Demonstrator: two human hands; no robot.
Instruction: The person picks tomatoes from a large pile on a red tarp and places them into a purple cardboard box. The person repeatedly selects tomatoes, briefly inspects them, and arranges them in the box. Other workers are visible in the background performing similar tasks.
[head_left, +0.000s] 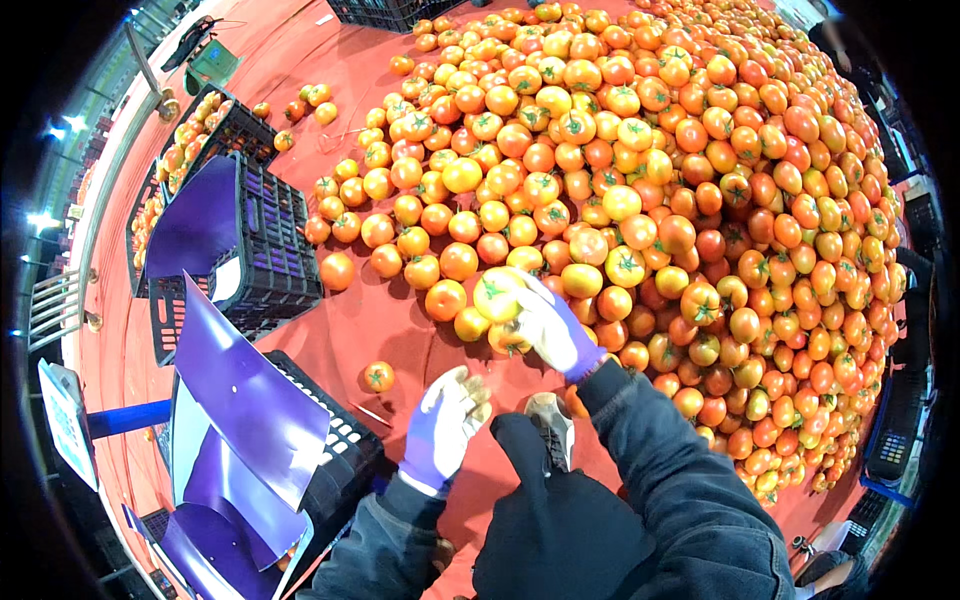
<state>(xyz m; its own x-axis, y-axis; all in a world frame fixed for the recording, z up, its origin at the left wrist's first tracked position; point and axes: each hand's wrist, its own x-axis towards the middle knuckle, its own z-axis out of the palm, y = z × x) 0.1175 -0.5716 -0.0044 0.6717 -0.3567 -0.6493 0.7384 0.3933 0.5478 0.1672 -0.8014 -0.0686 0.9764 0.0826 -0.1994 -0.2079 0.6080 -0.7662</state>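
Note:
My right hand (544, 322), in a white and purple glove, holds a yellowish-green tomato (497, 295) at the near edge of a large tomato heap (622, 202). Another tomato (507, 339) lies just below its fingers, partly covered by them. My left hand (450, 420), gloved alike, is raised over the red ground sheet with fingers curled and apart, holding nothing. A lone tomato (379, 376) rests on the sheet to its upper left. At the lower left a black plastic crate (352, 442) carries purple liner sheets (255, 405); a few tomatoes show low inside.
A second black crate with a purple liner (277, 240) stands at the left, beside crates of tomatoes (199, 131). A green plastic object (213, 66) lies farther back. A digital scale display (69, 420) on a blue post rises at far left. Part of a person (832, 574) shows lower right.

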